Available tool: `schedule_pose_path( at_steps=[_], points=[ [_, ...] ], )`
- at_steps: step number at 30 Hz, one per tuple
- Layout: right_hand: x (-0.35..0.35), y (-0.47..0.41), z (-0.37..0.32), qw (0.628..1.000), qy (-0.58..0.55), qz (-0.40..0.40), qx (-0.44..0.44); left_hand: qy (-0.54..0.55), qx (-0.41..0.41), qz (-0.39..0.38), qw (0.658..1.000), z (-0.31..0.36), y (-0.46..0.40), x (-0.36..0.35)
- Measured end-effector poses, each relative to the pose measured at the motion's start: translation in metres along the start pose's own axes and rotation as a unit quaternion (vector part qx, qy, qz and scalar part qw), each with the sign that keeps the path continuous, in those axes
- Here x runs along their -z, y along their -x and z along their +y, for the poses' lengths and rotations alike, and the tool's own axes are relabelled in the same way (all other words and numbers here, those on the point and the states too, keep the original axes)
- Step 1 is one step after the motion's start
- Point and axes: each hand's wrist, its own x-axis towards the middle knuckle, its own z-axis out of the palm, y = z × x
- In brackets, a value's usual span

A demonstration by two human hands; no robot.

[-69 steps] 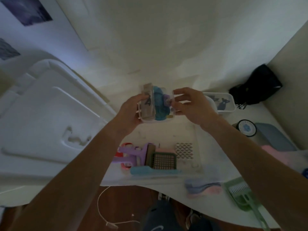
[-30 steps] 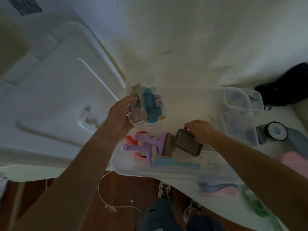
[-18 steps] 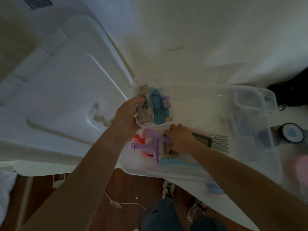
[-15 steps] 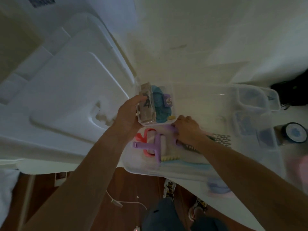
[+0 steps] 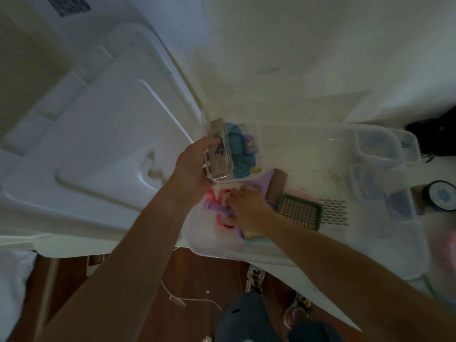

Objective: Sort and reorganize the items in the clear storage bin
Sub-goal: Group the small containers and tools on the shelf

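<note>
Where purple tool [image 5: 223,209] meets right hand [image 5: 248,211], fingertips hidden.

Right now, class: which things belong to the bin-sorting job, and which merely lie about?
Job: clear storage bin; small clear box in left hand; purple tool under right hand; green grid.

Lying about: white lid; black bag; white cable.

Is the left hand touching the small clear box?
Touching. The head view shows the left hand wrapped round the small clear box, with its thumb lying across the box's near face.
</note>
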Motion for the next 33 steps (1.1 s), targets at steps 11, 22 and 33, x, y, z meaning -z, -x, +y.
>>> schedule_pose_path(
  at_steps=[11, 22, 33],
  points=[
    [0.031, 0.017, 0.038, 0.979, -0.166, 0.022, -0.116, -0.038, -0.016, -0.01, 0.999, -0.001, 0.017, -0.018],
    [0.066, 0.253, 0.129, 0.827, -0.348, 0.295, -0.33, -0.089, 0.075, -0.137, 0.984, -0.078, 0.058, -0.144],
    [0.043, 0.334, 0.212, 0.777, -0.353, 0.341, -0.395, -0.154, 0.084, -0.106, 0.979, -0.152, 0.084, -0.241]
  ],
)
